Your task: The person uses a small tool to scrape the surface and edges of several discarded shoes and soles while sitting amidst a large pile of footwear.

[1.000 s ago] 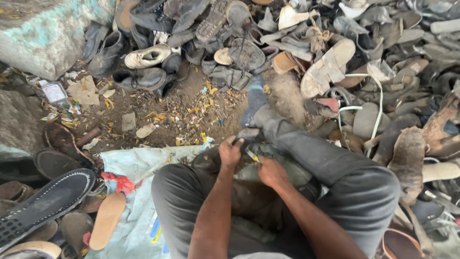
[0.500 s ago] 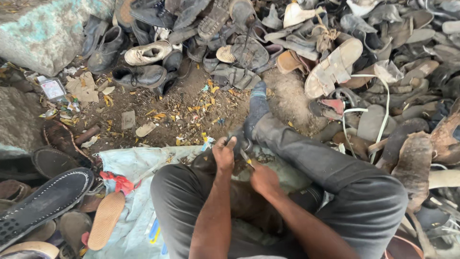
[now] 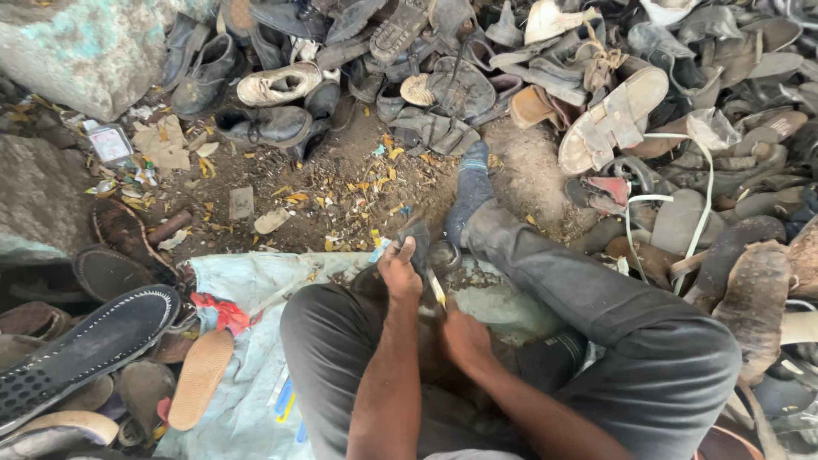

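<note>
Left hand pulling a dark strip up off the shoe, blade working underneath

Compared with a second ago, the left hand (image 3: 399,273) has lifted a bit and is now pinching a dark strip (image 3: 417,234) clear of the shoe (image 3: 443,255), which sits between the knees, just past the sock (image 3: 470,192). The fingers are clamped tight on that strip. The right hand (image 3: 464,336) has slid back toward the lap and is closed around a knife (image 3: 436,288), yellowish handle, tip aimed at where the strip meets the shoe. To me that looks like the piece is peeling loose and the cut is partway along. Around it: pale sheet (image 3: 247,281) on the dirt, black sole (image 3: 85,345) and tan insole (image 3: 198,379) on the left, shoe heap (image 3: 596,85) up top.
</note>
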Available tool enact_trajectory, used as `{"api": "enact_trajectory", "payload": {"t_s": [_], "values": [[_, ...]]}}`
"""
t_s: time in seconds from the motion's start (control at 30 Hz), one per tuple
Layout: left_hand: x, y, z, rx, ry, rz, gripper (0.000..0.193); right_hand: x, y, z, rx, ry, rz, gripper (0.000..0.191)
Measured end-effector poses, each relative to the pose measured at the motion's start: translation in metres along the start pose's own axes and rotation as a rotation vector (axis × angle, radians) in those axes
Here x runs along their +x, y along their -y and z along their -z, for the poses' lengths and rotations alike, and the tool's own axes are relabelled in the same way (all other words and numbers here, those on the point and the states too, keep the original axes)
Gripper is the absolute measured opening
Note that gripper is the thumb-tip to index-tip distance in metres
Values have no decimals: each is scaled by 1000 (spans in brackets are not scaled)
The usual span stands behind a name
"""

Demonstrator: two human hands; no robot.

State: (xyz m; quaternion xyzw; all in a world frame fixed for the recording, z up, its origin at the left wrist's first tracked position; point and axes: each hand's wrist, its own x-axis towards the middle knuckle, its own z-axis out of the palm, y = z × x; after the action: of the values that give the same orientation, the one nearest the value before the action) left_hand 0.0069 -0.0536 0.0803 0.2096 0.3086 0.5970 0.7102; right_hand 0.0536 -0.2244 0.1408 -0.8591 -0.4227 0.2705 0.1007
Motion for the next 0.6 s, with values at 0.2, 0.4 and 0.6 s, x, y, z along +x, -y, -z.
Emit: {"api": "enact_trajectory", "payload": {"t_s": [0.2,0.4,0.6], "values": [[8,-1,-7,-18,-16,-68,20,-53,-2,21,-85,141,53,46],[-19,-70,-31,1828,717,-149,49,-52,-14,47,52,113,16,42],[-22,-87,-39,1995,759,-81,57,-47,-31,44,170,18,4,35]]}}
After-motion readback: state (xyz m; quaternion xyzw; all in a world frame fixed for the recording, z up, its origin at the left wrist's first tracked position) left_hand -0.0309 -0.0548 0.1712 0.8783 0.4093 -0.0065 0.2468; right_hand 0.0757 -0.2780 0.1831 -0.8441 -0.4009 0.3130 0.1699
